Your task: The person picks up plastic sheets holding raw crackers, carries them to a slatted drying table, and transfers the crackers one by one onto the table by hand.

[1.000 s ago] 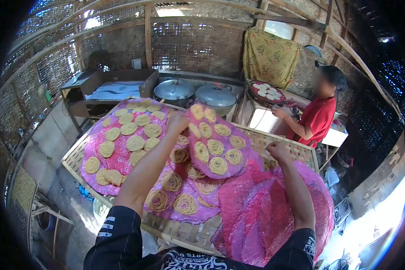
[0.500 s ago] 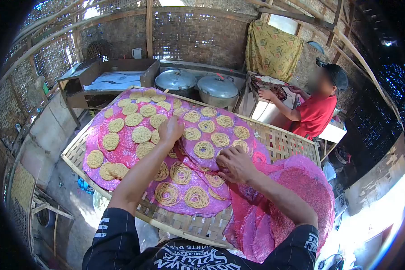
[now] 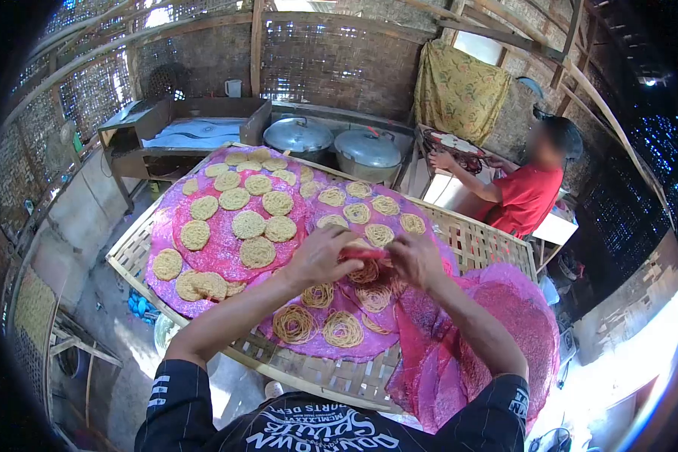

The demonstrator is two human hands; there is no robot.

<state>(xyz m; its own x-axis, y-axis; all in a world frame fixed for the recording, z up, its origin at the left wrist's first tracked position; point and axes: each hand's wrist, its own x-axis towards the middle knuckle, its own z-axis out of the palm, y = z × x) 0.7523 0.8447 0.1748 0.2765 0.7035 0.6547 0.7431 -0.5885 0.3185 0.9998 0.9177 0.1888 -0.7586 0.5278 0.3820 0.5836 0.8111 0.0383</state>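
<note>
Pink and purple mesh cloth covers much of a woven bamboo tray. My left hand is closed on a folded pinkish-red edge of this cloth near the middle. Close by on the right, my right hand pinches the same raised edge, its fingertips partly hidden. Under and around the hands lie loosely coiled rounds of thin noodle-like strands, such as a noodle coil in front and another coil behind. Denser, flatter tan rounds sit on the left half.
The bamboo tray extends past the cloth. Bunched pink mesh hangs over its front right. Behind stand two lidded metal pots and a wooden box stand. A person in a red shirt works at the back right.
My left hand has moved right and toward me, and my right hand slightly up and right. They are now close together with the cloth edge lifted between them. The view has shifted slightly.
</note>
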